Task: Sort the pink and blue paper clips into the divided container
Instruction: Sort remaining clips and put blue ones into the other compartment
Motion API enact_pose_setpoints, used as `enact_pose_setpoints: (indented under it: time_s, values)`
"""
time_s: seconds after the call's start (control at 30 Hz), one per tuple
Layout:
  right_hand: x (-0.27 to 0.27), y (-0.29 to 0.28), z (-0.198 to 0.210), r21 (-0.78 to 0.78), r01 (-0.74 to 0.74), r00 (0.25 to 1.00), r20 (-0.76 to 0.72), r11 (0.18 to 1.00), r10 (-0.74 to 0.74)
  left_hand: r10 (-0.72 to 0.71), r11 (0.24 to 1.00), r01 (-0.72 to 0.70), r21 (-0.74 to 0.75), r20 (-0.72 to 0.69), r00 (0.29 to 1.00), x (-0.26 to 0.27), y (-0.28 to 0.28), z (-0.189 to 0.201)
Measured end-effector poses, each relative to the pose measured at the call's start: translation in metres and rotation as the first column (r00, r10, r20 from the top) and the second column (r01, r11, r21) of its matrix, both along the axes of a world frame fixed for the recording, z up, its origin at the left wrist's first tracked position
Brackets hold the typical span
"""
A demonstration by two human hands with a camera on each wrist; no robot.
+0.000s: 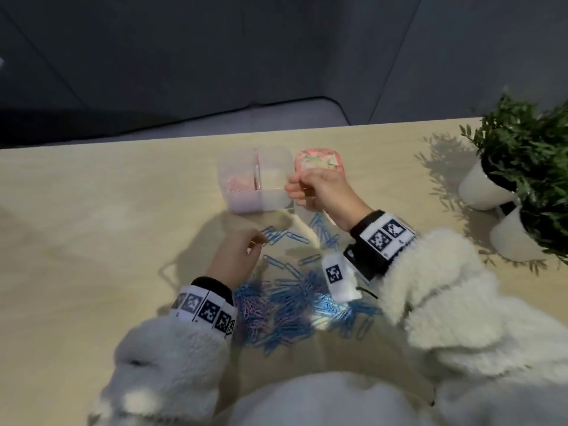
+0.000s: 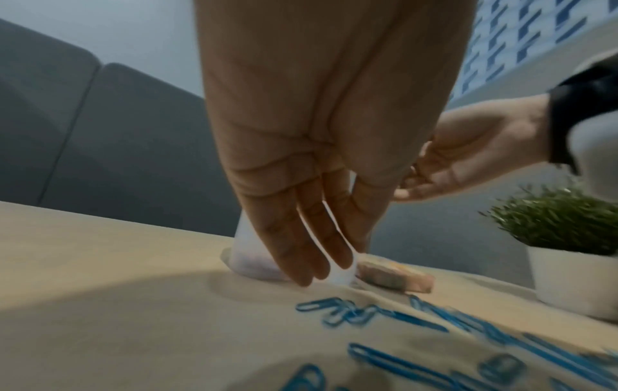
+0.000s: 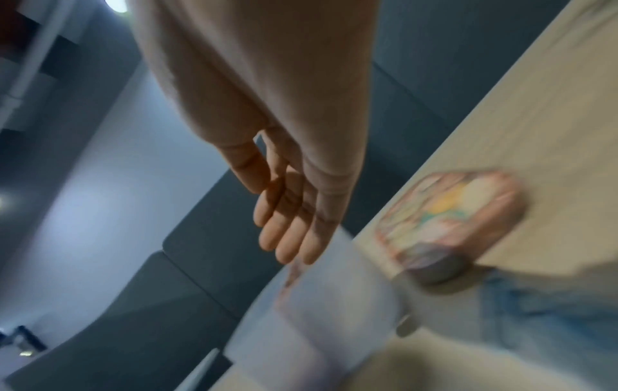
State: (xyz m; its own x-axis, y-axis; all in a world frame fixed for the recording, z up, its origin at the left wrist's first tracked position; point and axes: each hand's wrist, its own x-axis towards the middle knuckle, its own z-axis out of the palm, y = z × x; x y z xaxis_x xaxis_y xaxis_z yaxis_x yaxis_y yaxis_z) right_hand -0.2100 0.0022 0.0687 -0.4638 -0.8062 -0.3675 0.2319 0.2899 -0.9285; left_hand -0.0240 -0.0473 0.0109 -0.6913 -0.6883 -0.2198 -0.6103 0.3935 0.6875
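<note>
I count one container (image 1: 278, 199), one lid (image 1: 318, 159), two plants (image 1: 522, 142) | left hand (image 1: 235, 256) fingers relaxed | right hand (image 1: 319, 190) fingers straight, empty

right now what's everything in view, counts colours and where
divided container: one, clear plastic, far middle of the table; pink clips in its left compartment
lid: one, pink with a pastel picture, flat on the table right of the container
blue paper clips: many, scattered and heaped near the person
pink paper clips: a smaller bunch, mixed into the heap's left side
potted plants: two, green in white pots, far right
table: one, light wood
sofa: dark grey, behind the table
left hand: over the loose blue clips, fingertips together
right hand: at the container's right edge; hold unclear
</note>
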Motion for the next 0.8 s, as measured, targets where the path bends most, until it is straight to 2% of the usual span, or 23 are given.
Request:
enact_pose_setpoints:
  time_s: [0.07,0.13,0.23,0.33,0.43,0.47,0.57,0.6,0.63,0.7,0.8]
  values:
    - [-0.018,0.042,-0.021,0.072,0.023,0.986,-0.167,0.997,-0.011,-0.103,0.995,0.103,0.001,0.029,0.994,-0.008,0.010,-0.004]
    - [-0.032,0.081,-0.043,0.147,0.030,0.937,-0.348,0.989,0.024,-0.204,0.978,0.206,-0.027,0.064,0.977,-0.017,0.020,-0.009]
    - [-0.039,0.128,-0.071,0.280,-0.052,0.837,-0.512,0.958,0.195,-0.321,0.944,0.328,-0.035,0.137,0.937,-0.028,0.041,-0.016]
    - [-0.030,0.152,-0.084,0.382,-0.157,0.746,-0.558,0.911,0.363,-0.411,0.901,0.430,-0.060,0.200,0.889,-0.034,0.060,-0.024]
    - [-0.018,0.159,-0.091,0.359,-0.192,0.747,-0.550,0.913,0.373,-0.438,0.860,0.484,-0.159,0.258,0.861,-0.040,0.070,-0.029]
    - [-0.011,0.157,-0.089,0.395,-0.196,0.719,-0.564,0.897,0.406,-0.444,0.843,0.499,-0.201,0.264,0.856,-0.042,0.071,-0.030]
    - [0.004,0.145,-0.087,0.535,-0.227,0.530,-0.634,0.814,0.564,-0.474,0.798,0.532,-0.283,0.250,0.844,-0.049,0.067,-0.032]
    - [0.007,0.141,-0.084,0.566,-0.225,0.506,-0.628,0.793,0.592,-0.480,0.788,0.542,-0.291,0.260,0.838,-0.050,0.064,-0.032]
    - [0.006,0.138,-0.086,0.557,-0.216,0.508,-0.637,0.802,0.580,-0.480,0.778,0.552,-0.301,0.282,0.831,-0.051,0.060,-0.032]
    - [-0.001,0.135,-0.087,0.546,-0.205,0.562,-0.614,0.813,0.554,-0.460,0.769,0.549,-0.328,0.312,0.831,-0.049,0.054,-0.033]
    - [-0.020,0.137,-0.085,0.491,-0.147,0.746,-0.515,0.858,0.423,-0.438,0.781,0.514,-0.355,0.275,0.856,-0.042,0.051,-0.032]
